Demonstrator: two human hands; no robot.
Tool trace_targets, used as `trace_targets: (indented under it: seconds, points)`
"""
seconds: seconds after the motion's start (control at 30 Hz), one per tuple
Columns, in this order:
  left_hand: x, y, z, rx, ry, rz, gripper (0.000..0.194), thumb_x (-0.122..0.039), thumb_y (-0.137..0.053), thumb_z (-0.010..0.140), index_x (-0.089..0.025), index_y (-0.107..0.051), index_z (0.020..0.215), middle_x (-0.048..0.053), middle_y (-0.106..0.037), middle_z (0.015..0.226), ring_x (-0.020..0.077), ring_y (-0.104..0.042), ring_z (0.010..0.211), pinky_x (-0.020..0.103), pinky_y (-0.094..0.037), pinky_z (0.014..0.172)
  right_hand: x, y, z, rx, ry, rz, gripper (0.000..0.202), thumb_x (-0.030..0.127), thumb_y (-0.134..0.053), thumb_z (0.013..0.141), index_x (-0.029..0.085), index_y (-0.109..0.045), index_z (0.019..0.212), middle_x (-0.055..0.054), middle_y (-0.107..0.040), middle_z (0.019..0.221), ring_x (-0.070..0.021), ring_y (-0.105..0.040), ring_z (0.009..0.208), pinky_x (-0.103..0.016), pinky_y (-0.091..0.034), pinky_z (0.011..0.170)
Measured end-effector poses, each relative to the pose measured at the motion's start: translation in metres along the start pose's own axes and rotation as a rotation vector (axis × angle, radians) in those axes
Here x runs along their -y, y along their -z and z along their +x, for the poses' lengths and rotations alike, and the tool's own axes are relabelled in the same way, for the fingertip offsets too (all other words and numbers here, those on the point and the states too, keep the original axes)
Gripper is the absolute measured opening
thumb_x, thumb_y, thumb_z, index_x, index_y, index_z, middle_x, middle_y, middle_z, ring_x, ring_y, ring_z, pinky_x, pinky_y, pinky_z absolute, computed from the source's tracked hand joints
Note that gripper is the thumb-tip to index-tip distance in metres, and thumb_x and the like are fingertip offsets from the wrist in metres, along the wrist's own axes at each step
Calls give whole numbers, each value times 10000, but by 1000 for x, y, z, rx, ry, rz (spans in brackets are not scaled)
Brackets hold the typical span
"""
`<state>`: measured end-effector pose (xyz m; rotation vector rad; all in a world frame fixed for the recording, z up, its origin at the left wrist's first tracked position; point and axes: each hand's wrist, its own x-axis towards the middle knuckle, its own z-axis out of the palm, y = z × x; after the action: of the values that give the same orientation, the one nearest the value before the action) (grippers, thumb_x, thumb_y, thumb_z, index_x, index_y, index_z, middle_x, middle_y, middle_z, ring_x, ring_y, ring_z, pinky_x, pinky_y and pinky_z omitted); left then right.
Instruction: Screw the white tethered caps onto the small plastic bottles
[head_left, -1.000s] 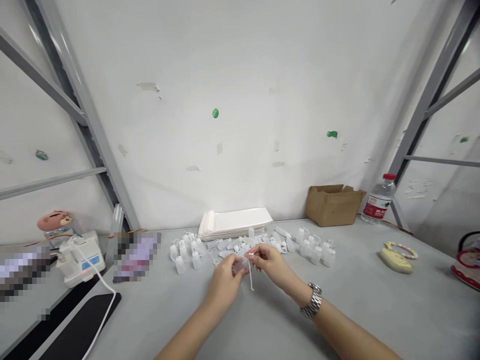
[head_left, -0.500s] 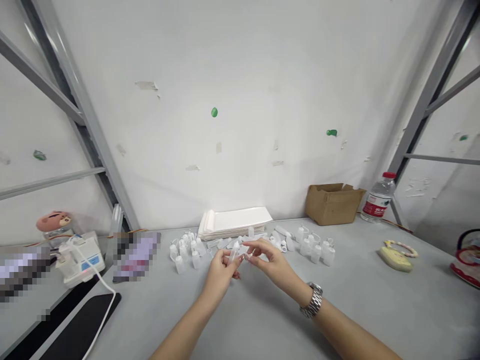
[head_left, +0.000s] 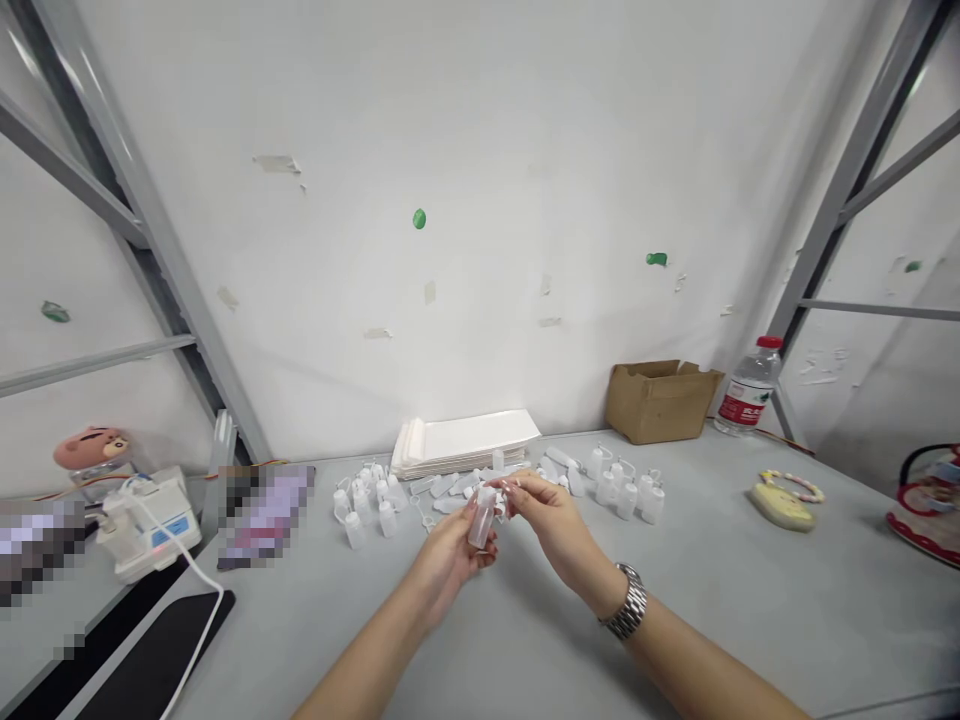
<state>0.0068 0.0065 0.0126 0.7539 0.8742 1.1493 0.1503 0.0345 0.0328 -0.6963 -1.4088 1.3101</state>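
Note:
My left hand (head_left: 452, 556) is closed round a small translucent plastic bottle (head_left: 481, 522), which leans with its neck up and to the right. The fingertips of my right hand (head_left: 543, 512) are pinched at the bottle's top, on a small whitish piece (head_left: 501, 497) that looks like a cap; the fingers partly hide it. Behind both hands lie loose bottles and small white parts (head_left: 450, 484) on the grey table. A group of capped bottles (head_left: 370, 496) stands to the left, and more capped bottles (head_left: 626, 488) stand to the right.
White flat sheets (head_left: 469, 440) are stacked against the wall. An open cardboard box (head_left: 664, 405) and a red-capped water bottle (head_left: 750, 390) stand at the back right. A yellow item with a beaded loop (head_left: 783, 506) lies farther right. A white power strip (head_left: 154, 525) and cable are at the left.
The bottle in my left hand has turned into fuller view, its body now facing me. My right fingertips have moved to its top. The whole view has shifted slightly.

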Motion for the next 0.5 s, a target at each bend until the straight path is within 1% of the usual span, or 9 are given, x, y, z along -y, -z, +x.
trace_targets:
  seconds: [0.13,0.23,0.3,0.4,0.5]
  points:
    - [-3,-2,-3,53,-52,-43,252,-362,-649,712,-138,-594,813,13,-575,677,91,-535,603,231,-419,644,0,1,-1,-107,23,5,248,377,-550,783,225,-685,926,-2,-508,730,-124,-452,669,-279,-387,667]
    - [-6,-5,-6,93,-101,-87,219,-333,-643,727,-144,-601,831,15,-577,726,91,-538,625,240,-427,669,0,2,1,-129,20,60,240,343,-577,766,217,-675,946,4,-534,685,-124,-462,661,-279,-392,663]
    - [-7,-6,-7,87,-115,-113,203,-318,-640,734,-150,-605,842,12,-570,734,88,-533,631,238,-429,660,1,2,0,-124,19,108,228,303,-617,739,213,-666,943,11,-555,655,-121,-481,644,-277,-406,656]
    - [-7,-3,-6,48,-117,-168,179,-296,-656,723,-160,-610,830,5,-560,745,82,-525,647,219,-424,639,4,-2,-3,-127,71,126,155,257,-670,696,211,-653,844,15,-587,666,-113,-509,607,-273,-432,625]
    - [-6,1,-4,30,-121,-196,179,-291,-651,728,-165,-616,849,8,-559,777,79,-518,667,207,-419,638,7,-7,-8,-141,138,47,87,252,-685,684,201,-632,731,-1,-617,712,-118,-532,604,-277,-452,604]
